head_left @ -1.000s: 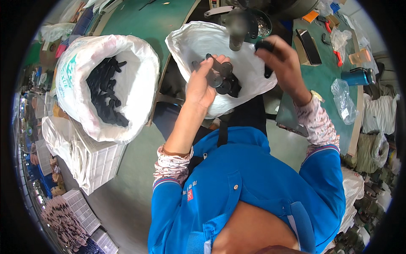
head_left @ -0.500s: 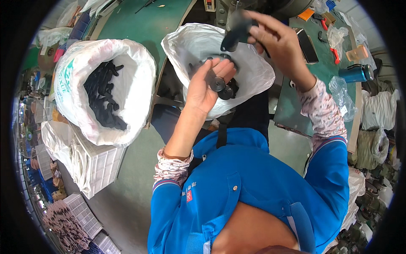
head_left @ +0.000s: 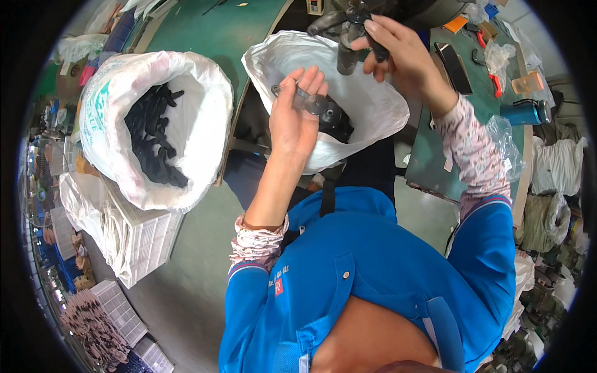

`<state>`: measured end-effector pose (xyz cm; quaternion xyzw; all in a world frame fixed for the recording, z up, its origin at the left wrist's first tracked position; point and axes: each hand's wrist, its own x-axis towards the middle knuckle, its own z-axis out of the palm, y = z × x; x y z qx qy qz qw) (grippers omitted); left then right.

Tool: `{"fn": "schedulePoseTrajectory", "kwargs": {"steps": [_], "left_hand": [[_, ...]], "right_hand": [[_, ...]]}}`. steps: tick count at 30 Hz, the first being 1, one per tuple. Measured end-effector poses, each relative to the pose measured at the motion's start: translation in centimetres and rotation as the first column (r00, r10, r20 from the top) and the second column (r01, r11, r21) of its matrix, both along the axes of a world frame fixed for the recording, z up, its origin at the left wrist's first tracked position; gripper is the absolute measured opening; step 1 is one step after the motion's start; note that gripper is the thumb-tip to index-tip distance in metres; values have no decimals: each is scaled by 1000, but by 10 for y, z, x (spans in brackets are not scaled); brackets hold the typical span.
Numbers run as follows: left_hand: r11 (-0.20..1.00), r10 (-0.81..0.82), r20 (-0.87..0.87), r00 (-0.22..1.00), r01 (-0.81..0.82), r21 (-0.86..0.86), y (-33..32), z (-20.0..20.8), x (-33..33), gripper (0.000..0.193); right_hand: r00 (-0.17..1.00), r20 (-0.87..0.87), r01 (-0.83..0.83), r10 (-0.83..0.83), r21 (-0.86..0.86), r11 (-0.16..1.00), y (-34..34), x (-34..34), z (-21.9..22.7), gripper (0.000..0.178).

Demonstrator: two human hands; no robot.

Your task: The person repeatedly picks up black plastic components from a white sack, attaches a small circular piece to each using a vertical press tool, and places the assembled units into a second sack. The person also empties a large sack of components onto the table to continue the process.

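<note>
Over the middle white bag, my left hand (head_left: 293, 121) is turned palm up, its thumb lying across a small dark grey part with round, disc-like ends (head_left: 316, 104). My right hand (head_left: 407, 59) is raised at the bag's far side, fingers bent round a black handle-shaped part (head_left: 376, 46). That part meets the top of a dark metal machine post (head_left: 348, 53); whether it is seated there I cannot tell. Below my left fingers, several black parts (head_left: 336, 121) lie in the white bag (head_left: 379, 115).
On the left, another white bag (head_left: 208, 118) holds a heap of black curved parts (head_left: 149, 137), above a white crate (head_left: 149, 245). The green table at right carries a phone (head_left: 453, 68), a red-handled tool (head_left: 495, 86), a blue flask (head_left: 522, 112) and clear plastic (head_left: 505, 146).
My right hand has brought its black part down to the machine post, which now shows clearly. My left hand has shifted slightly, and the grey part in it is turned differently.
</note>
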<state>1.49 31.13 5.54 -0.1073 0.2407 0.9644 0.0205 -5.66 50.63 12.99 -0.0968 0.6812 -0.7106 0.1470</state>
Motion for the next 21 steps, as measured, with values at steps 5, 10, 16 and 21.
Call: {"fn": "schedulePoseTrajectory", "kwargs": {"steps": [5,10,16,21], "left_hand": [[1000,9,-10,1000,-9,2,8,-5,0,34],[997,-71,-17,997,71,2,16,-3,5,49],[965,-215,105,971,195,173,6,-6,9,56],[861,-425,65,903,381,338,15,-9,17,51]], "right_hand": [[989,148,-17,11,40,999,-18,78,-58,33],[996,36,92,-87,-172,981,-15,74,-71,15],[849,-520,-15,89,145,989,1,65,-28,30],[524,-741,72,420,531,845,-21,82,-39,52]]}}
